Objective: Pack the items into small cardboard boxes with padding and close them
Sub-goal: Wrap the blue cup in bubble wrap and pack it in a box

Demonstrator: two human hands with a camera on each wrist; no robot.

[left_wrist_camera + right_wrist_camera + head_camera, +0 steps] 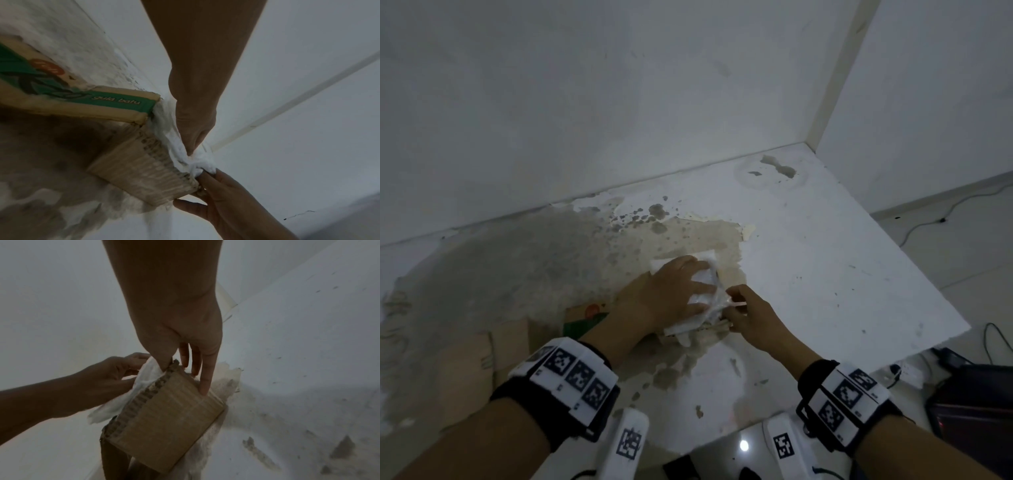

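A small brown corrugated cardboard box [168, 415] [144, 170] stands on the stained white table [825, 257]. In the head view my hands mostly hide it. Crumpled white padding [141, 386] [185, 155] [707, 257] bulges out of its top. My left hand [698, 287] lies over the box, with fingers and thumb curled round the padding. My right hand [731, 308] pinches the top edge of the box's near wall at a corner, thumb [164, 365] on the rim and little finger [203, 386] down the side. What is inside the box is hidden.
A cardboard piece printed in green [115, 102] [582, 317] lies against the box's left side. Flat plain cardboard [510, 339] is further left. A wall runs along the table's back. The table's right edge [914, 284] drops to a floor with cables [928, 222].
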